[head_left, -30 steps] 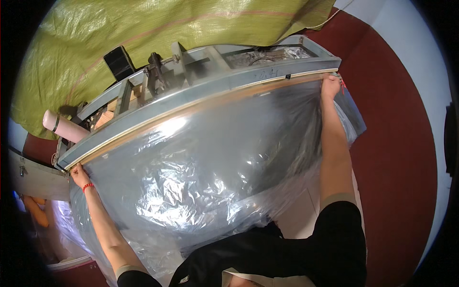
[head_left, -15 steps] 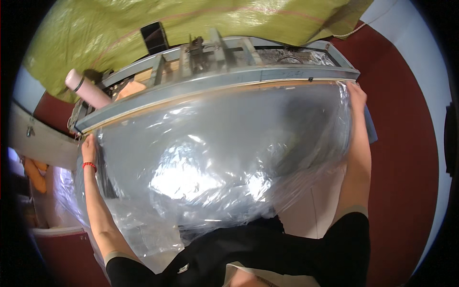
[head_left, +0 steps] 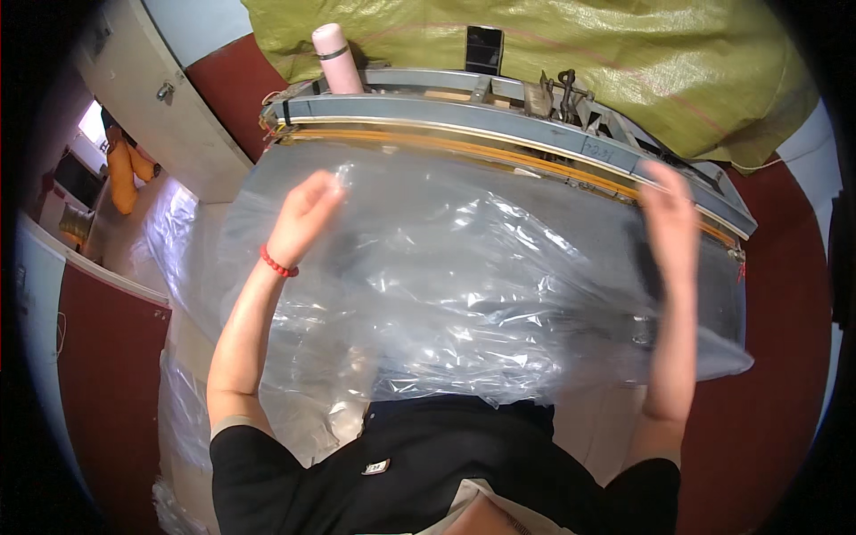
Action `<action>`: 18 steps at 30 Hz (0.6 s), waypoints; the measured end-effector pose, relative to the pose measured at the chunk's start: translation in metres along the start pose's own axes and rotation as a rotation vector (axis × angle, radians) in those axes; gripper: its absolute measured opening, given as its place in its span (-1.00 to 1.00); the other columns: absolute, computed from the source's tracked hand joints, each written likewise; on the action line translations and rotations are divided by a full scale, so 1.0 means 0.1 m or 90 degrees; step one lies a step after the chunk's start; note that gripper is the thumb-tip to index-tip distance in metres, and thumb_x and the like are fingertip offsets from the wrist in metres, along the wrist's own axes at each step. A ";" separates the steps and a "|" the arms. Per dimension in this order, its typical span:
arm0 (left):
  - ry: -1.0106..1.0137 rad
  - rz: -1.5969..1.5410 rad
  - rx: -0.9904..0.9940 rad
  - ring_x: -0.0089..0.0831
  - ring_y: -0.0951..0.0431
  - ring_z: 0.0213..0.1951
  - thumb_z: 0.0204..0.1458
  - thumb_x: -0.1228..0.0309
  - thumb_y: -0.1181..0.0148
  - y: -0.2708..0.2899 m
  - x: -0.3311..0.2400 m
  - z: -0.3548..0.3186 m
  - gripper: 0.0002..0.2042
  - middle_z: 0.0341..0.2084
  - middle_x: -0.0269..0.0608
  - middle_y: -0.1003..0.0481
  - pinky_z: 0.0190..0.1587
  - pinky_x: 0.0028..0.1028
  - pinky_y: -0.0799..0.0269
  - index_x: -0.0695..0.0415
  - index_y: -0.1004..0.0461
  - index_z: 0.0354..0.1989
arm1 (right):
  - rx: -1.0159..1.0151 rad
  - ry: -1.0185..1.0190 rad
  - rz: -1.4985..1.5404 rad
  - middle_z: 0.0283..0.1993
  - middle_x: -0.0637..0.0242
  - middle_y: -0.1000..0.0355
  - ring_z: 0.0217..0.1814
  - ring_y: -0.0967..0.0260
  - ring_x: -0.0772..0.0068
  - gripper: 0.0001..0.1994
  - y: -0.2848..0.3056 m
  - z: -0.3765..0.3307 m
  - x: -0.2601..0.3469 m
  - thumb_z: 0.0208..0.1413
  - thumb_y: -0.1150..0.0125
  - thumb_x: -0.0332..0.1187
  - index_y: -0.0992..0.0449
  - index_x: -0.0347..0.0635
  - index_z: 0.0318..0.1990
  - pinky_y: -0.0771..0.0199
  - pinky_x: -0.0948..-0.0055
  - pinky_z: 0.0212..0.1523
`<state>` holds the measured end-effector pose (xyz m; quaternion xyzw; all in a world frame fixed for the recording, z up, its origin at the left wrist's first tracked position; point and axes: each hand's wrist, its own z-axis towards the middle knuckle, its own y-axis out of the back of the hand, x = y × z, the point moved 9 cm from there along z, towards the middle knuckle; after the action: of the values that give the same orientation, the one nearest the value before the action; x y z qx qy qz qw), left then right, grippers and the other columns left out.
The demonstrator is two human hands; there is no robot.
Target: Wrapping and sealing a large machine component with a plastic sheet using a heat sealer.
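Note:
A large sheet of clear plastic film lies crumpled over the grey table in front of me, its near edge bunched against my waist. My left hand, with a red bead bracelet on its wrist, is raised over the film's left part. Its fingers are closed, with a shiny bit of film at their tips. Over the right side, my right hand is lifted near the metal bar, blurred by motion, with its fingers stretched out and nothing visible in them. A long grey metal bar with an orange strip under it runs along the table's far edge.
Behind the bar stand a pink bottle and a dark phone against a yellow-green woven sheet. Metal clamp parts stick up at the back. At left are an open door and more film.
Both hands have left the bar's two ends and moved inward. The film has slackened and crumpled toward me, its right corner folded back. My view has turned left.

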<state>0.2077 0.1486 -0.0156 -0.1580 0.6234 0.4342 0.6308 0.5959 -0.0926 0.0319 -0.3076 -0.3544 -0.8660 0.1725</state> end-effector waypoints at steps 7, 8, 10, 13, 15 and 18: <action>-0.119 0.184 0.076 -0.60 -0.30 -0.42 0.02 0.47 0.00 0.04 -0.36 -0.43 -0.90 -0.54 -0.37 -0.30 -0.32 -0.57 -0.26 0.21 -0.29 -0.47 | 0.269 0.170 0.155 -0.35 0.27 -0.34 -0.29 -0.28 0.50 -0.79 -2.35 -0.05 1.50 -0.03 -0.14 -0.29 -0.41 -0.25 -0.32 -0.31 0.52 -0.27; -0.193 0.335 0.086 -0.43 -0.33 -0.47 0.00 0.41 -0.01 0.11 -0.40 -0.48 -0.85 -0.60 -0.24 -0.30 -0.33 -0.48 -0.26 0.22 -0.29 -0.51 | 0.454 -0.010 0.215 -0.50 0.35 -0.32 -0.40 -0.24 0.59 -0.83 -2.66 -0.21 1.37 0.00 -0.09 -0.32 -0.41 -0.27 -0.44 -0.28 0.55 -0.34; -0.203 0.499 0.095 -0.18 -0.34 -0.48 0.01 0.28 0.02 0.31 -0.23 -0.57 -0.76 -0.66 -0.09 -0.29 -0.34 -0.31 -0.23 0.20 -0.30 -0.56 | 0.459 -0.013 0.292 -0.62 0.47 -0.26 -0.53 -0.15 0.68 -0.79 -2.56 -0.39 1.34 0.01 -0.10 -0.30 -0.39 -0.24 -0.55 -0.19 0.60 -0.51; -0.094 0.543 0.074 -0.17 -0.41 -0.43 0.01 0.27 0.03 0.70 0.28 -0.88 -0.79 -0.61 -0.09 -0.38 -0.30 -0.29 -0.25 0.15 -0.36 -0.53 | 0.390 -0.126 0.167 -0.62 0.54 -0.25 -0.54 -0.12 0.72 -0.92 -1.88 -0.55 0.58 -0.17 -0.15 -0.49 -0.39 -0.21 -0.61 -0.15 0.67 -0.51; 0.048 0.760 0.197 -0.17 -0.43 -0.40 0.00 0.21 0.05 0.73 0.84 -1.12 -0.78 -0.57 -0.12 -0.42 -0.26 -0.20 -0.23 0.09 -0.38 -0.50 | 0.211 -0.160 0.146 -0.58 0.53 -0.27 -0.51 -0.15 0.71 -0.92 -1.06 -0.58 -0.14 -0.15 -0.14 -0.49 -0.40 -0.25 -0.59 -0.16 0.67 -0.48; 0.088 0.613 0.174 -0.18 -0.45 -0.37 -0.02 0.20 0.06 0.72 1.22 -1.45 -0.80 -0.53 -0.17 -0.45 -0.21 -0.15 -0.22 0.03 -0.38 -0.45 | -0.036 -0.228 -0.068 -0.39 0.42 -0.39 -0.31 -0.28 0.61 -0.87 0.64 -0.81 -1.41 -0.02 -0.10 -0.41 -0.48 -0.29 -0.36 -0.29 0.59 -0.21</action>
<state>0.0411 0.1249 -0.1287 0.2034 0.7170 0.5786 0.3312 0.7020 -0.1837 -0.0732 -0.4425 -0.3710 -0.8148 0.0513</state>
